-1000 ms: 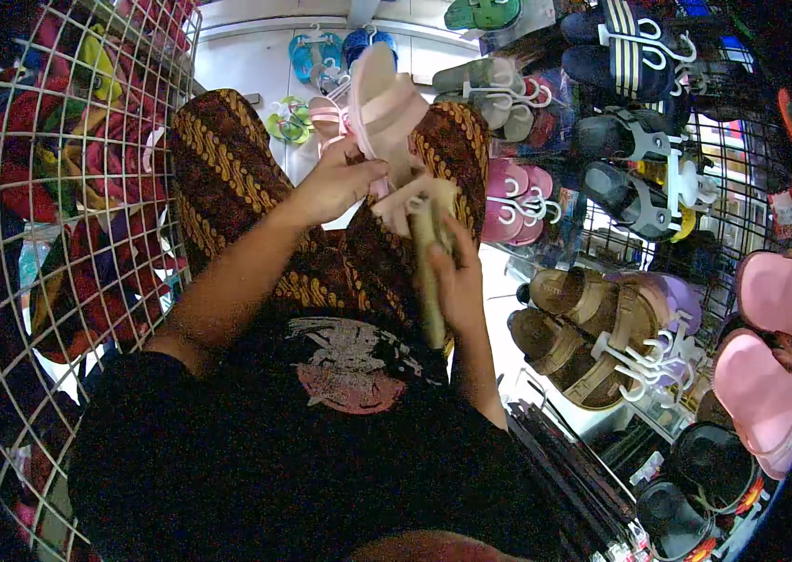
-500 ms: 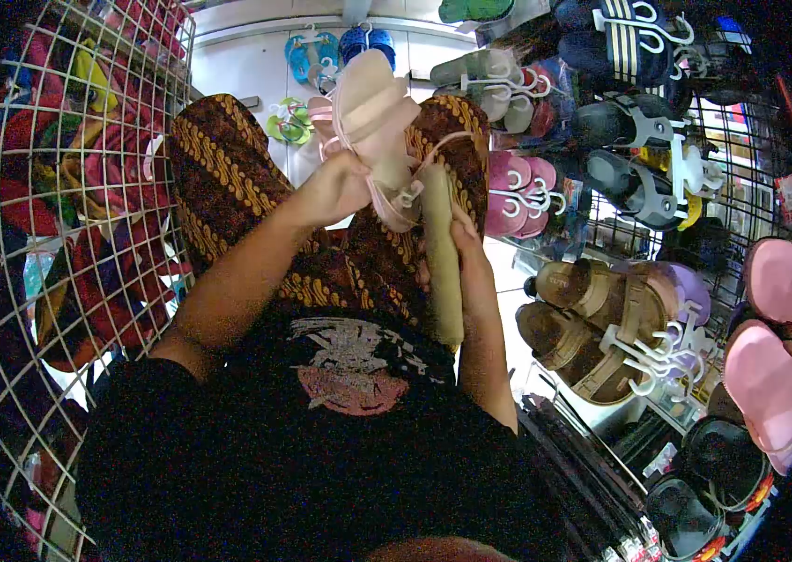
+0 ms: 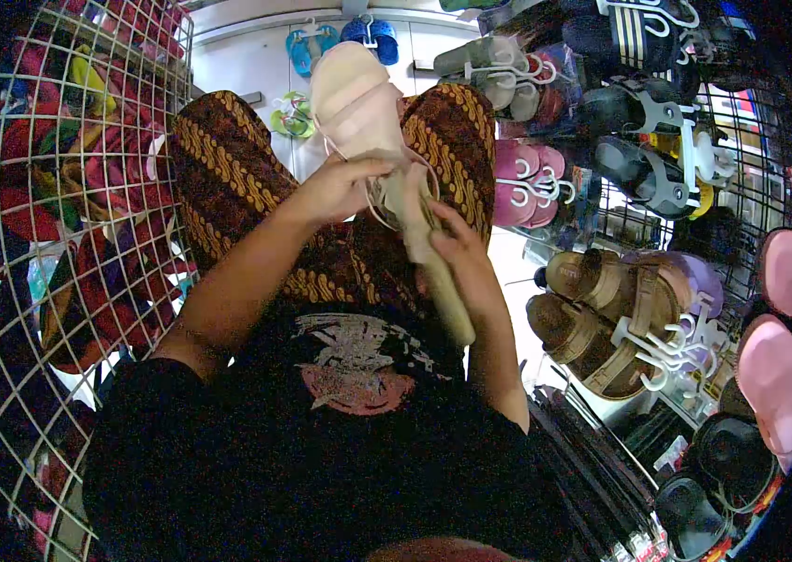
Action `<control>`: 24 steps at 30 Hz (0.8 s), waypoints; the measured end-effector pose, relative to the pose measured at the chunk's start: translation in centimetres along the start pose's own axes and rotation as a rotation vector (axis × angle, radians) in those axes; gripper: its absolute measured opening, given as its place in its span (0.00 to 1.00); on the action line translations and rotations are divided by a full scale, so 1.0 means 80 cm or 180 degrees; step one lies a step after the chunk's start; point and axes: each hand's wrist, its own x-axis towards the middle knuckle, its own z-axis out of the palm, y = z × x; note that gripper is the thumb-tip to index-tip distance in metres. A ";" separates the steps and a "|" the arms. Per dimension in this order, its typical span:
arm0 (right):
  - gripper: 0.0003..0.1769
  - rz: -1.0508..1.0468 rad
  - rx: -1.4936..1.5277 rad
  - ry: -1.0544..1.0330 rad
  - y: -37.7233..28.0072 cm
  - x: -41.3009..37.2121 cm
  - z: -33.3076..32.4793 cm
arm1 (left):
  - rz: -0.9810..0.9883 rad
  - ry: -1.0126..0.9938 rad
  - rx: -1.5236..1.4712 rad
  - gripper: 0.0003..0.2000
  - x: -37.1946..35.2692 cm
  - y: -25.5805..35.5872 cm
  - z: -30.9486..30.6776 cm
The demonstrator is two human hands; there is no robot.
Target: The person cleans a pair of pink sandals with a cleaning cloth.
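A pale pink strappy sandal (image 3: 351, 89) is held up between my knees, its broad toe end pointing away from me. My left hand (image 3: 338, 190) is closed around its strap end, the thumb lying over it. Thin straps loop around the lower part. In my right hand (image 3: 464, 251) is a long, narrow beige thing (image 3: 447, 295), slanting down toward my lap. Its upper end meets the sandal's strap end, where motion blurs the detail. I cannot make out what kind of thing it is.
A wire mesh rack (image 3: 87, 215) with colourful goods stands at left. Brown sandals (image 3: 592, 318), pink slippers (image 3: 529, 178) and dark sandals (image 3: 644, 173) hang at right. Blue footwear (image 3: 370, 42) and green footwear (image 3: 293, 117) lie ahead on the white floor (image 3: 260, 66).
The pale sandal has shifted slightly left and turned its broad face more toward me. The beige thing has tilted, its upper end moving left onto the sandal's straps.
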 end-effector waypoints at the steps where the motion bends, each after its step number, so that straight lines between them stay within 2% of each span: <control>1: 0.28 0.0175 0.0323 -0.0027 -0.005 -0.003 -0.002 | -0.0035 -0.0022 -0.0088 0.15 0.001 0.000 0.004; 2: 0.29 0.0351 0.0646 -0.0050 -0.008 -0.006 -0.003 | -0.0072 -0.0047 -0.0179 0.15 0.002 0.001 0.008; 3: 0.30 0.0199 0.0957 -0.0008 -0.010 -0.007 0.003 | -0.0089 -0.0107 -0.0242 0.16 0.001 0.001 0.009; 6: 0.30 0.0285 0.1816 -0.0048 -0.013 -0.011 0.008 | -0.0125 -0.0286 -0.0440 0.19 -0.001 0.004 0.007; 9: 0.28 0.0594 0.2477 -0.0118 -0.002 -0.004 -0.003 | -0.0116 -0.0480 0.0001 0.24 -0.002 0.007 0.007; 12: 0.28 0.0443 0.2326 -0.0077 0.005 0.007 -0.014 | -0.0261 -0.0291 0.0413 0.29 -0.007 0.008 0.014; 13: 0.26 0.0204 0.1813 0.0158 -0.008 0.003 -0.009 | -0.0551 -0.0084 0.0856 0.30 -0.008 0.012 0.018; 15: 0.25 -0.0235 0.0081 0.0557 0.000 0.011 -0.009 | -0.1117 0.0326 0.1743 0.33 -0.009 0.021 0.024; 17: 0.28 -0.0908 -0.1374 0.0951 -0.002 0.010 0.002 | -0.0774 0.0300 0.1335 0.33 -0.006 0.004 0.017; 20: 0.26 -0.1430 -0.2733 0.1397 -0.020 0.011 0.025 | -0.0421 0.0126 0.0662 0.33 -0.007 -0.003 0.015; 21: 0.27 -0.1209 -0.2933 0.1356 -0.021 0.008 0.025 | -0.0313 0.0045 0.0440 0.33 -0.006 0.003 0.020; 24: 0.28 -0.1002 -0.2976 0.1233 -0.029 0.006 0.013 | -0.0169 0.0326 0.1603 0.31 -0.009 0.013 0.044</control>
